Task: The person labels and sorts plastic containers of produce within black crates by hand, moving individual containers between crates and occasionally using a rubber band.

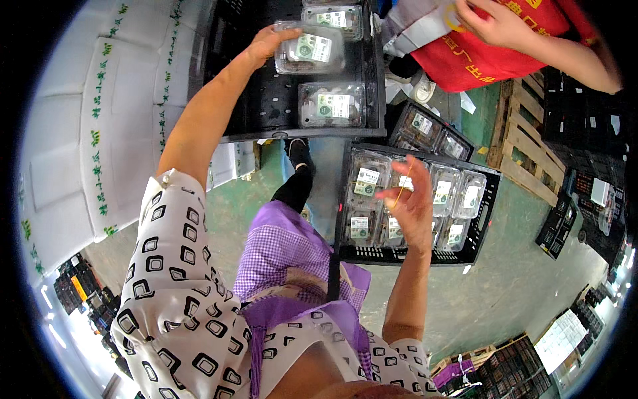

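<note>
My left hand grips the left edge of a clear plastic clamshell box, which bears a green and white label. It holds the box above a black plastic crate, where another labelled clamshell lies near the front edge. Further back in that crate is one more clamshell, partly behind the held box. A thin yellow rubber band is stretched between the fingers of my right hand. That hand is over a lower black crate with several labelled clamshells in two rows, some hidden by it.
At the upper right, a co-worker's hand is beside a red apron. A tilted black crate of clamshells sits behind the lower one. White foam boxes are stacked at left. A wooden pallet lies to the right.
</note>
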The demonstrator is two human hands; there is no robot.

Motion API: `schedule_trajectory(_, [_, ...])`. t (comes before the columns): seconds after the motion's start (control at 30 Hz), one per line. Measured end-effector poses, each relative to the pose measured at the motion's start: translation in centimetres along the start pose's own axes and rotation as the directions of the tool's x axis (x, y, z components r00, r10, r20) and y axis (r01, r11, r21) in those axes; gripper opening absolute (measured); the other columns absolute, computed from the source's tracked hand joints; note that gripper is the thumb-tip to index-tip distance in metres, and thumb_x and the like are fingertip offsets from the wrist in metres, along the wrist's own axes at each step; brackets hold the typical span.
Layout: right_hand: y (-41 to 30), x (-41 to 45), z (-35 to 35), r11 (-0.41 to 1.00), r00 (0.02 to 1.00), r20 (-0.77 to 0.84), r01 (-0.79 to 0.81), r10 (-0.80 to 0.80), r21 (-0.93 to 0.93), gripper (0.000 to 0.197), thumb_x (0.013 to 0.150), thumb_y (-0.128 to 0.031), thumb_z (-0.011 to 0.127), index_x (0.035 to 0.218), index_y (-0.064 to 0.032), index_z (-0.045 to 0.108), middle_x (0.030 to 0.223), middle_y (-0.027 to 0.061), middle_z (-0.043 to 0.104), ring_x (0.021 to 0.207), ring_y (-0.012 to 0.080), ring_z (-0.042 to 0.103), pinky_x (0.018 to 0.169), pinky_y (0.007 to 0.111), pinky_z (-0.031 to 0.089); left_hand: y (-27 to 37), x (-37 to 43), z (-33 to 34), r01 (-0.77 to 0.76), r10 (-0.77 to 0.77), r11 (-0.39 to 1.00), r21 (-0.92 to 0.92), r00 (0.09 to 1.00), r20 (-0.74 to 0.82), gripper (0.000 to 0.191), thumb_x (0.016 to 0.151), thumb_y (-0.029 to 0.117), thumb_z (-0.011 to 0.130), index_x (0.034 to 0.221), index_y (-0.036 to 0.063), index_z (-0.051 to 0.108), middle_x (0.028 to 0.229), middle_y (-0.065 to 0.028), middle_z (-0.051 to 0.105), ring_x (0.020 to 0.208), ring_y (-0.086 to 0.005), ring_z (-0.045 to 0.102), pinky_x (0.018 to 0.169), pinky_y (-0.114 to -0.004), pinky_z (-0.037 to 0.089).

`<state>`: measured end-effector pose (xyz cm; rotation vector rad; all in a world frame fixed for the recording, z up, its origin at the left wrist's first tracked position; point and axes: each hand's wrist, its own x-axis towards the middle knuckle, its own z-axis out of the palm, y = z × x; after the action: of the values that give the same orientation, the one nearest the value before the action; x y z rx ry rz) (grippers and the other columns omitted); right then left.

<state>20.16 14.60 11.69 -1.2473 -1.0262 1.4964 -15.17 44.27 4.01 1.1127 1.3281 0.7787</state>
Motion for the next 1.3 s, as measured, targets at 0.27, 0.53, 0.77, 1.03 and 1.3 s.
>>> schedule_trajectory(0.27, [-7.1, 3.4, 1.1, 0.972, 0.987, 0.119, 0.133, -0.111, -0.194, 0.089, 0.064, -0.019, 0.084, 0.137, -0.0066, 0.035, 0.132, 0.0177, 0.046, 0.105, 0.0241, 0.058, 0.086, 0.037, 0.047, 7.7, -13.6, -0.8, -0.154, 0.157, 0.986, 0.069, 0.987, -0.043, 0.038, 0.085, 0.031, 0.069, 0.114, 0.0077, 0.059, 0.098, -0.0024, 0.064, 0.088, -0.0111, 0.06, 0.076, -0.027, 0.049])
schedule_trajectory(0.53, [-9.5, -1.3, 1.9, 0.803, 0.894, 0.434, 0.177, 0.111, -0.569, 0.093, 0.06, -0.033, 0.087, 0.136, -0.0119, 0.037, 0.126, 0.0162, 0.052, 0.122, 0.034, 0.047, 0.1, 0.043, 0.04, 6.1, -34.2, 12.3, 0.009, -0.011, 1.0, 0.015, 0.982, 0.188, 0.046, 0.081, 0.03, 0.074, 0.117, 0.0088, 0.056, 0.106, -0.0062, 0.063, 0.102, -0.0174, 0.057, 0.092, -0.031, 0.045])
schedule_trajectory(0.77, [-2.6, -14.2, -0.4, 0.77, 0.599, 0.591, -0.068, 0.54, -0.634, 0.095, 0.057, -0.028, 0.088, 0.137, -0.0201, 0.035, 0.099, 0.0106, 0.06, 0.089, 0.0251, 0.058, 0.077, 0.037, 0.045, -1.1, -45.4, 16.1, 0.302, -0.268, 0.952, 0.056, 0.73, 0.629, 0.05, 0.083, 0.049, 0.066, 0.109, 0.0085, 0.054, 0.099, -0.0018, 0.054, 0.096, -0.0133, 0.049, 0.078, -0.027, 0.04])
schedule_trajectory(1.03, [-4.9, -15.2, -1.2, 0.686, 0.629, 0.589, 0.12, 0.507, -0.718, 0.093, 0.055, -0.035, 0.086, 0.132, -0.0157, 0.037, 0.092, 0.015, 0.06, 0.084, 0.0291, 0.06, 0.073, 0.04, 0.047, 3.6, -43.6, 19.6, -0.145, -0.281, 0.897, 0.418, 0.544, 0.791, 0.066, 0.073, 0.026, 0.078, 0.123, 0.009, 0.038, 0.085, -0.0058, 0.059, 0.074, -0.0183, 0.055, 0.066, -0.034, 0.044])
schedule_trajectory(1.3, [-3.3, -15.8, -1.9, 0.751, 0.618, 0.682, 0.213, 0.392, -0.625, 0.095, 0.052, -0.044, 0.085, 0.13, -0.0126, 0.04, 0.1, 0.0189, 0.063, 0.091, 0.0341, 0.062, 0.076, 0.042, 0.047, 4.8, -44.2, 21.2, -0.381, -0.175, 0.772, 0.509, 0.643, 0.746, 0.064, 0.073, 0.03, 0.077, 0.125, 0.0115, 0.045, 0.1, -0.0135, 0.06, 0.085, -0.0272, 0.061, 0.072, -0.039, 0.046])
